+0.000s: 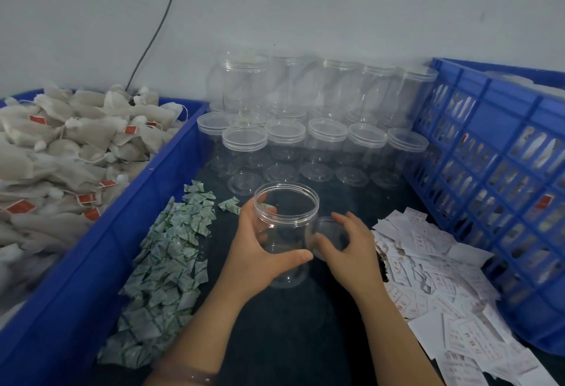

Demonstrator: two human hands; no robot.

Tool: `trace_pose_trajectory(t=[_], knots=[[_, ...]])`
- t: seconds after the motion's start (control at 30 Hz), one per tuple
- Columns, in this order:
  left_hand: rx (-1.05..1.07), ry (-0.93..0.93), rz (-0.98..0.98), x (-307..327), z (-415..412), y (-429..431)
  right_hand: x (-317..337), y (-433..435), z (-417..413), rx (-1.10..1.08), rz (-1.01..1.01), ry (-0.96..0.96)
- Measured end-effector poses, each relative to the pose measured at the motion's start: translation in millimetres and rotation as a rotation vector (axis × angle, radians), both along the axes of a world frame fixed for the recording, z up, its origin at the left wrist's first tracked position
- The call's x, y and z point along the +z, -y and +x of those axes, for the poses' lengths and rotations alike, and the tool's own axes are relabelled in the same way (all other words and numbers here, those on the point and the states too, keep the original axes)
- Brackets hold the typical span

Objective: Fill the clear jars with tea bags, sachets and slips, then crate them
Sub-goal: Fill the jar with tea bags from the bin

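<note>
Left hand [260, 252] grips upright jar [287, 223] (mouth up); right hand [347, 248] seemingly pinches lid [327, 228].

Left hand [260, 251] gripping open clear jar [289, 217], right hand [351, 251] holding lid [331, 229], sachets [171, 251] and slips [428, 278] alongside

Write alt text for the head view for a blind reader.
A left hand grips an open, empty jar while the right hand holds a lid beside it. Tea bags and sachets lie left, slips and a crate right, lidded jars behind.
</note>
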State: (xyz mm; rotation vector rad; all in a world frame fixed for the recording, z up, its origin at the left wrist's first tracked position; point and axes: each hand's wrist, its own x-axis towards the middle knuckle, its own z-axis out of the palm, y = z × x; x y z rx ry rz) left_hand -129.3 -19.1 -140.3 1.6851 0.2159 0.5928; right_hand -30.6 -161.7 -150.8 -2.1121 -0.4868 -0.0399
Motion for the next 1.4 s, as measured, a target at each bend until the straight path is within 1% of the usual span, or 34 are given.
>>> trace_pose_trajectory(t=[0.07,0.1,0.17,0.27,0.37,0.47,0.53,0.6,0.67,0.7,0.77,0.8,0.83,0.9,0.93,1.0,1.03,1.07,1.1,1.17,1.3,1.4], knots=[[-0.008,-0.001,-0.018,2,-2,0,7,0,-7,0.04,0.221,0.018],[-0.018,-0.009,-0.041,3,-3,0,12,-1,-12,0.085,0.33,-0.013],[-0.024,-0.01,-0.068,4,-5,0,20,-6,-23,0.241,0.45,-0.081],[0.005,-0.039,-0.021,8,-9,-1,17,-13,-33,0.436,0.45,-0.116],[0.021,-0.064,0.064,13,-17,-1,17,-18,-36,0.532,0.441,-0.223],[0.027,-0.049,0.083,23,-27,5,16,-21,-37,0.545,0.422,-0.246],[0.119,-0.012,0.104,46,-38,12,14,-23,-38,0.522,0.387,-0.218],[0.208,0.015,0.274,83,-53,19,12,-27,-39,0.525,0.369,-0.204],[0.21,0.032,0.461,129,-74,25,12,-30,-42,0.526,0.353,-0.228],[0.211,0.047,0.563,151,-84,23,11,-32,-44,0.52,0.355,-0.239],[0.279,0.033,0.808,191,-99,8,9,-32,-44,0.516,0.364,-0.249],[0.322,-0.024,0.916,206,-101,-6,8,-33,-44,0.512,0.361,-0.248],[0.361,-0.134,1.005,216,-100,-25,8,-33,-44,0.509,0.358,-0.248],[0.418,-0.441,1.103,219,-94,-71,8,-34,-44,0.511,0.357,-0.254],[0.411,-0.618,1.107,210,-91,-93,8,-33,-45,0.512,0.358,-0.256],[0.293,-0.995,1.093,176,-90,-127,9,-33,-46,0.514,0.362,-0.261],[0.215,-1.147,1.083,158,-91,-141,9,-32,-47,0.514,0.363,-0.261],[0.153,-1.251,1.047,143,-94,-153,10,-32,-47,0.515,0.363,-0.257],[0.119,-1.305,0.982,134,-96,-163,10,-33,-47,0.514,0.364,-0.255],[0.116,-1.325,0.884,126,-101,-178,10,-33,-46,0.508,0.367,-0.264],[0.165,-1.328,0.931,119,-102,-190,8,-34,-48,0.504,0.385,-0.267],[0.234,-1.239,0.956,117,-100,-190,7,-33,-48,0.491,0.384,-0.263]])
